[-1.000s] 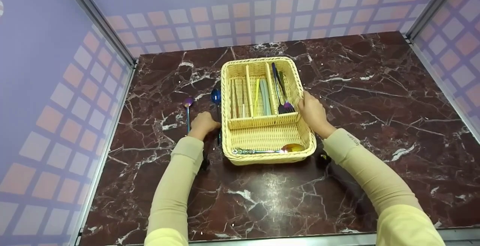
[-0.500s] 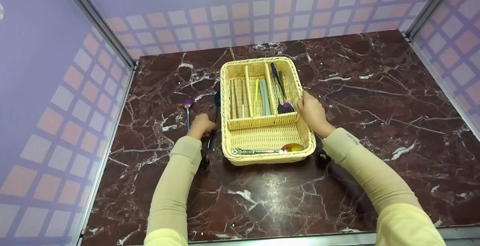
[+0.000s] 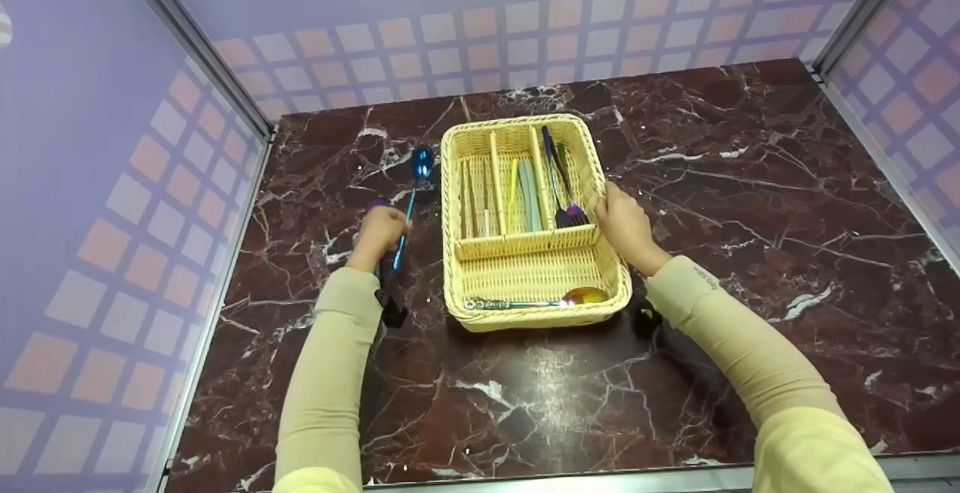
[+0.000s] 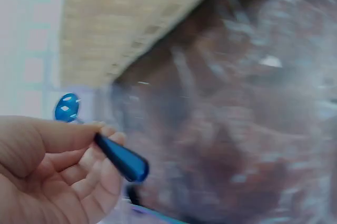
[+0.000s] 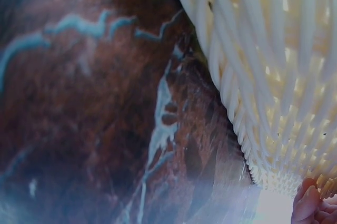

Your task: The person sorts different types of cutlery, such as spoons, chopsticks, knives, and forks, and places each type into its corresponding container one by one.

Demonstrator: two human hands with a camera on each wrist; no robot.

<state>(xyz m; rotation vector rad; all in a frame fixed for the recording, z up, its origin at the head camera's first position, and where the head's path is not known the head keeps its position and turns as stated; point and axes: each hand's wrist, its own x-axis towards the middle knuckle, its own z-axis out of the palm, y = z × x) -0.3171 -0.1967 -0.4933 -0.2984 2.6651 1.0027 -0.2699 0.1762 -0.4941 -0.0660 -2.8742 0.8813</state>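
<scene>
In the head view my left hand (image 3: pixel 382 234) pinches a shiny blue spoon (image 3: pixel 414 196) by its handle, left of the basket. The bowl points to the far side; the handle end (image 4: pixel 129 165) sticks out past my fingertips in the left wrist view. A second spoon with a purple bowl (image 3: pixel 377 203) is mostly hidden behind this hand. My right hand (image 3: pixel 624 226) grips the right rim of the cream woven basket (image 3: pixel 536 320). In the right wrist view only some fingertips (image 5: pixel 308 200) show against the weave.
The basket's back part has three slots: thin brown sticks (image 3: pixel 471 196) left, yellow and grey-green utensils (image 3: pixel 529 196) in the middle, forks (image 3: pixel 570 215) right. A spoon with an ornate handle (image 3: pixel 517 303) lies in the front compartment. Patterned panels (image 3: pixel 127 178) wall the marble tabletop (image 3: pixel 750 200).
My left hand has moved left, away from the basket, taking the blue spoon with it and now covering most of the purple spoon. The right hand and basket have stayed in place.
</scene>
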